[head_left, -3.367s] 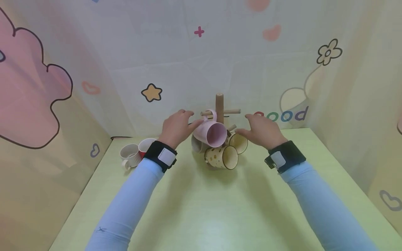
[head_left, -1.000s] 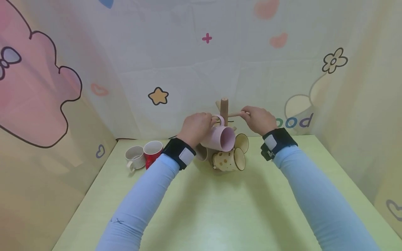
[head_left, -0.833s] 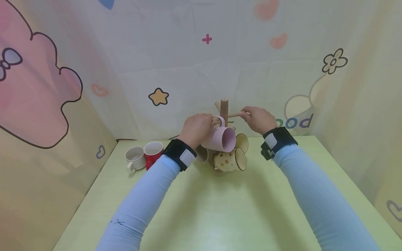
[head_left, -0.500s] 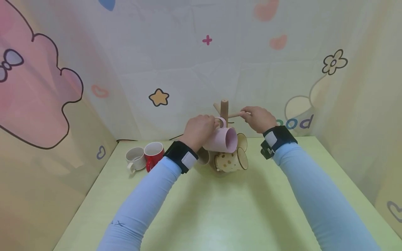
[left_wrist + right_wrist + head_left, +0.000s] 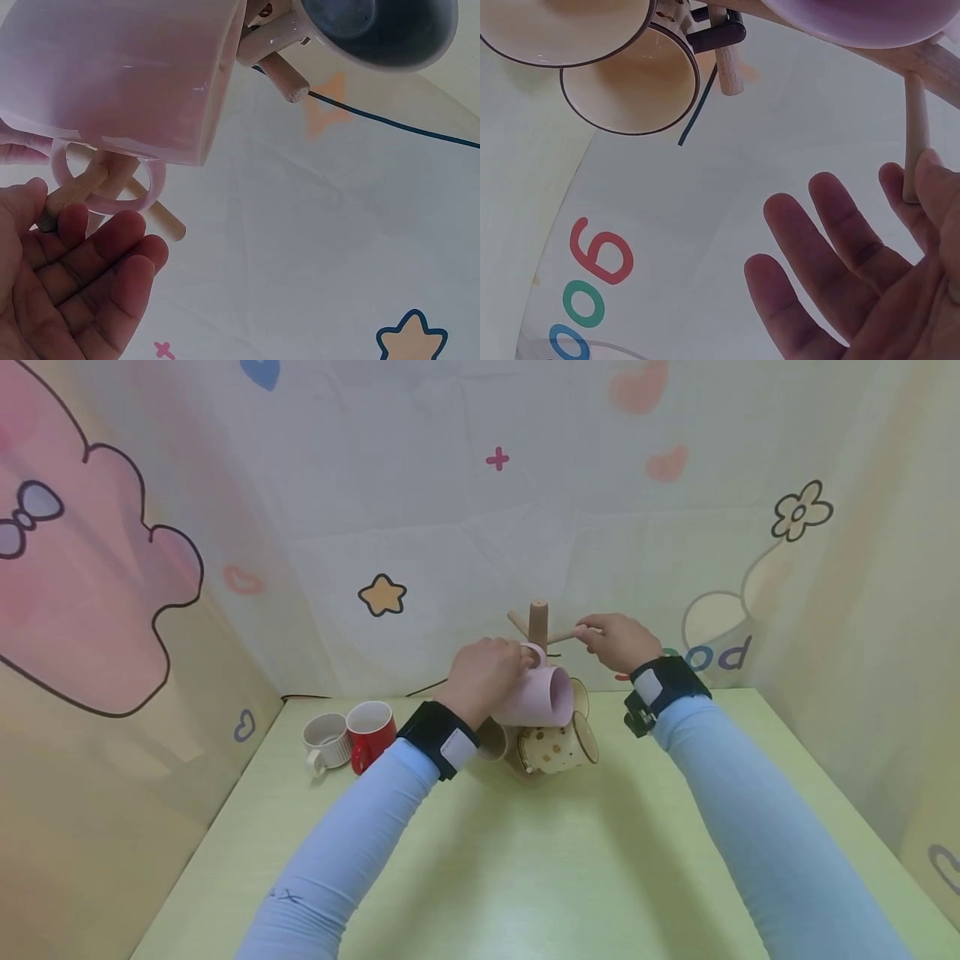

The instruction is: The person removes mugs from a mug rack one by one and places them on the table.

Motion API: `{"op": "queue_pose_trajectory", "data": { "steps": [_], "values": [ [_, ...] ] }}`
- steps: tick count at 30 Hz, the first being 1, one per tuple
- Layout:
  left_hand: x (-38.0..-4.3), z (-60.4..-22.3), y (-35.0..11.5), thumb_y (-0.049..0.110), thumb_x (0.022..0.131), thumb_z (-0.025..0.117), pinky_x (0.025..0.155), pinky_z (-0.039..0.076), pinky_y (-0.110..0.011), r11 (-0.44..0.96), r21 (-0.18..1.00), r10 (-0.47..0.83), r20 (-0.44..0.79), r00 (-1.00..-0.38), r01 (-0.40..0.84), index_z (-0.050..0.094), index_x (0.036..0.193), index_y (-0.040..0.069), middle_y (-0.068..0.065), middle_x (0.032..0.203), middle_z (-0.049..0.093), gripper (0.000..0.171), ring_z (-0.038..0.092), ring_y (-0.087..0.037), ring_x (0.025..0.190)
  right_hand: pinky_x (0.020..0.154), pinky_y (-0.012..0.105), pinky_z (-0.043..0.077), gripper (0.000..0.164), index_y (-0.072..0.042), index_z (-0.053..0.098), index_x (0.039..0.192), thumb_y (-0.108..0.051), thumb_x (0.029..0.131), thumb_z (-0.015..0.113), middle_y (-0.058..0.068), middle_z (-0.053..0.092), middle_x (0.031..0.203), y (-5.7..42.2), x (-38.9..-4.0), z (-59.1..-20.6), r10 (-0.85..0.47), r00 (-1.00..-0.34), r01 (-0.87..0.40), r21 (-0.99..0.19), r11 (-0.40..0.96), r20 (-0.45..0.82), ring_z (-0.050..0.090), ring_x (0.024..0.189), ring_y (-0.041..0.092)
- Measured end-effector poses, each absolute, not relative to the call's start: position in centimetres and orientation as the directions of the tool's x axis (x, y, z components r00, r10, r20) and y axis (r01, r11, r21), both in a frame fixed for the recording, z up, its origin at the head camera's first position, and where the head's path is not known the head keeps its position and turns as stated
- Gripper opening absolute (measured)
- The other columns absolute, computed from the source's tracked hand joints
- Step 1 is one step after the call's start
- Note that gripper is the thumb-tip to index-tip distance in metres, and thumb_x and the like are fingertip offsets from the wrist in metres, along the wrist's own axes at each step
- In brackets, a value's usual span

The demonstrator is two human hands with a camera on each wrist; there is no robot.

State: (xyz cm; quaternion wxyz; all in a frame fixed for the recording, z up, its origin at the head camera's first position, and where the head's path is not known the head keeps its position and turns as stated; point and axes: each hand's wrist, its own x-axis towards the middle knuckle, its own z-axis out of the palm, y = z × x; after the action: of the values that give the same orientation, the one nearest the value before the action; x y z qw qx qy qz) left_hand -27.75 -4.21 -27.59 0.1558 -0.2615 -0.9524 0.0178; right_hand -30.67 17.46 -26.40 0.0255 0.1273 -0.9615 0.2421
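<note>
A wooden mug tree [image 5: 538, 622] stands at the back of the table with mugs hanging on its pegs. My left hand [image 5: 483, 677] pinches the end of a front peg [image 5: 75, 196] between thumb and index finger; the handle of a pink mug [image 5: 528, 700] loops over that peg. On the other side my right hand [image 5: 621, 642] pinches another upper peg [image 5: 916, 135] by its tip, the other fingers spread. Below hang a dotted cream mug [image 5: 555, 748], a second cream mug [image 5: 634, 86] behind it and a greyish mug [image 5: 382, 30], partly hidden in the head view.
At the back left of the table [image 5: 480, 868] stand a ribbed white mug [image 5: 327, 742] and a red mug [image 5: 381, 737] with a white inside, side by side. A printed curtain [image 5: 420, 510] closes off the back and both sides.
Both hands have reached in and taken hold of pegs. Over the last second the tree has turned: the pink and dotted mugs swung right, the back peg left. My left hand moved right with them.
</note>
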Motion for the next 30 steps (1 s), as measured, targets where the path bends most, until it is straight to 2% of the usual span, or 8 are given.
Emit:
{"op": "queue_pose_trajectory", "data": {
  "steps": [6, 12, 16, 24, 30],
  "values": [
    [-27.6, -27.5, -4.0, 0.024, 0.103, 0.055, 0.073, 0.057, -0.035, 0.844, -0.162, 0.537, 0.249, -0.806, 0.512, 0.068, 0.126, 0.021, -0.005, 0.100, 0.069, 0.026, 0.064, -0.020, 0.087, 0.083, 0.051, 0.050, 0.039, -0.002, 0.055, 0.136, -0.027, 0.107, 0.044, 0.026, 0.066, 0.112, 17.6, -30.9, -26.2, -0.239, -0.966, -0.259, -0.462, 0.848, 0.102, 0.063, 0.100, 0.038],
    [-27.5, -27.4, -3.7, 0.026, 0.102, 0.057, 0.071, 0.057, -0.035, 0.839, -0.182, 0.543, 0.238, -0.805, 0.512, 0.068, 0.122, 0.019, -0.006, 0.098, 0.069, 0.024, 0.063, -0.020, 0.086, 0.070, 0.041, 0.048, 0.039, -0.002, 0.056, 0.135, -0.027, 0.107, 0.044, 0.025, 0.067, 0.108, 17.6, -30.9, -25.9, -0.243, -0.965, -0.259, -0.466, 0.846, 0.097, 0.062, 0.089, 0.033],
    [-27.3, -27.4, -3.4, 0.020, 0.100, 0.061, 0.072, 0.057, -0.035, 0.832, -0.214, 0.552, 0.226, -0.803, 0.512, 0.068, 0.125, 0.023, -0.004, 0.101, 0.069, 0.026, 0.063, -0.020, 0.087, 0.064, 0.035, 0.044, 0.037, -0.003, 0.058, 0.133, -0.026, 0.107, 0.045, 0.022, 0.067, 0.104, 17.5, -31.0, -25.9, -0.242, -0.965, -0.259, -0.474, 0.842, 0.098, 0.061, 0.083, 0.030],
    [-26.8, -27.4, -3.0, 0.016, 0.097, 0.066, 0.079, 0.057, -0.036, 0.816, -0.268, 0.570, 0.228, -0.789, 0.512, 0.066, 0.129, 0.026, -0.002, 0.110, 0.070, 0.034, 0.065, -0.021, 0.094, 0.067, 0.038, 0.046, 0.039, -0.004, 0.055, 0.136, -0.027, 0.107, 0.044, 0.024, 0.067, 0.107, 17.5, -31.4, -26.1, -0.230, -0.969, -0.243, -0.483, 0.841, 0.087, 0.061, 0.086, 0.032],
    [-26.6, -27.4, -3.0, 0.017, 0.099, 0.063, 0.076, 0.057, -0.035, 0.823, -0.261, 0.562, 0.240, -0.792, 0.505, 0.066, 0.129, 0.025, -0.003, 0.106, 0.070, 0.031, 0.064, -0.020, 0.090, 0.067, 0.038, 0.046, 0.039, -0.005, 0.055, 0.137, -0.028, 0.107, 0.044, 0.023, 0.066, 0.107, 17.5, -31.5, -26.4, -0.227, -0.971, -0.235, -0.492, 0.838, 0.076, 0.061, 0.084, 0.032]
  ]
}}
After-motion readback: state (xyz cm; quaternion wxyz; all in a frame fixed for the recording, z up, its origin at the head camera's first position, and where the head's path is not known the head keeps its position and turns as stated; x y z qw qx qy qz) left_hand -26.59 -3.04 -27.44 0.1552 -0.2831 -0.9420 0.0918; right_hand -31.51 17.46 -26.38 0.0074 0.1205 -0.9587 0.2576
